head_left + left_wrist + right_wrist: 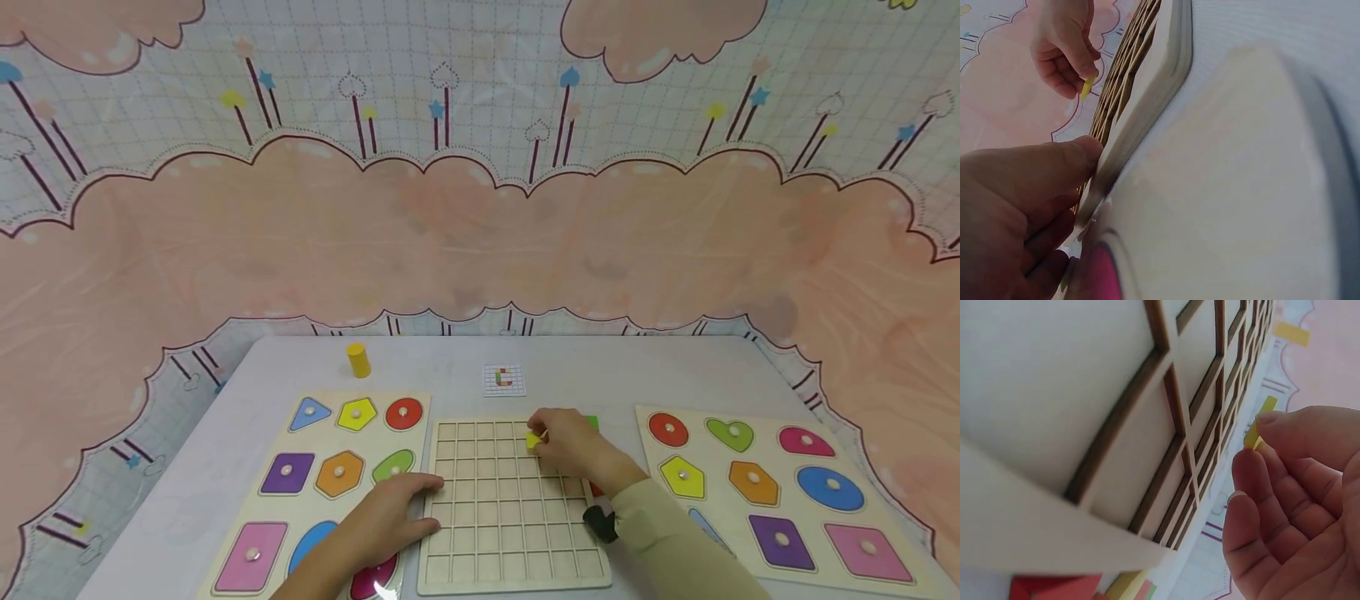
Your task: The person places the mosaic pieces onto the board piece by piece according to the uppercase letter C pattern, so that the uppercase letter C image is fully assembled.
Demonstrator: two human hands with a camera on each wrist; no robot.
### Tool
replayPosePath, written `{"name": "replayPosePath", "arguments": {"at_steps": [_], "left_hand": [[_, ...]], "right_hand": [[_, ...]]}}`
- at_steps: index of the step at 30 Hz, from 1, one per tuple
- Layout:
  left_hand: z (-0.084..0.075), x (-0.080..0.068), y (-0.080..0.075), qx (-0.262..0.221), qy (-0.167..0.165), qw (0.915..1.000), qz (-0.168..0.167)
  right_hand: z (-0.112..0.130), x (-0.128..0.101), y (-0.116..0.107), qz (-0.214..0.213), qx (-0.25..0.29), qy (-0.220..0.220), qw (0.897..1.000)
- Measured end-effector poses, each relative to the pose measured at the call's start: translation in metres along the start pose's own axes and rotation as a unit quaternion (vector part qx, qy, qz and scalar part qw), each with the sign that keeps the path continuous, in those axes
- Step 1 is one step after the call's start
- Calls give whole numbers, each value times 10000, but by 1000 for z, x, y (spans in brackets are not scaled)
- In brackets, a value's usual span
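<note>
A wooden grid board (487,533) with square cells lies in the middle of the table. Over its far right part, my right hand (573,446) pinches a small yellow tile (533,440) between thumb and fingertips. The right wrist view shows the thin tile (1260,423) held close above the grid (1175,434). My left hand (386,517) rests at the board's left edge, fingers relaxed and thumb apart from them. Seen from the left wrist, its thumb (1060,162) lies along the board's side (1147,106). A small card (504,380) with a coloured pattern lies behind the board.
A knob puzzle board (311,517) lies to the left, partly under my left arm, and another (817,521) to the right. A yellow cylinder (358,360) stands at the back left. Red pieces (1054,586) and a green piece (592,422) sit by the grid board's right edge.
</note>
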State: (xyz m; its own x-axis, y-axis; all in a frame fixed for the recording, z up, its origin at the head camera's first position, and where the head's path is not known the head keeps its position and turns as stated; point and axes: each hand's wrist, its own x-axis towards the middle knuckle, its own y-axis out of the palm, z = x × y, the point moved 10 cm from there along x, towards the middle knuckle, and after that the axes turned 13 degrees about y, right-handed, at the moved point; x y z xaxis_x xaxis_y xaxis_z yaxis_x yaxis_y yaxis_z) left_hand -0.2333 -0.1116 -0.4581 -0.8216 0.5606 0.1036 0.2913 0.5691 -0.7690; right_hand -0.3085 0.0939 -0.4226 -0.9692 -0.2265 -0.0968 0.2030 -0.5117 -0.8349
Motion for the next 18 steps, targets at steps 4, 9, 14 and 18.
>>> {"name": "replayPosePath", "arguments": {"at_steps": [4, 9, 14, 18], "left_hand": [[0, 0, 0, 26, 8, 10000, 6], [0, 0, 0, -9, -22, 10000, 19], [0, 0, 1, -13, -45, 10000, 32], [0, 0, 0, -22, -63, 10000, 57]], "right_hand": [[2, 2, 3, -10, -25, -45, 10000], [4, 5, 8, 13, -78, -20, 10000], [5, 6, 10, 76, -177, 32, 9998], [6, 5, 12, 147, -260, 73, 9995]]}}
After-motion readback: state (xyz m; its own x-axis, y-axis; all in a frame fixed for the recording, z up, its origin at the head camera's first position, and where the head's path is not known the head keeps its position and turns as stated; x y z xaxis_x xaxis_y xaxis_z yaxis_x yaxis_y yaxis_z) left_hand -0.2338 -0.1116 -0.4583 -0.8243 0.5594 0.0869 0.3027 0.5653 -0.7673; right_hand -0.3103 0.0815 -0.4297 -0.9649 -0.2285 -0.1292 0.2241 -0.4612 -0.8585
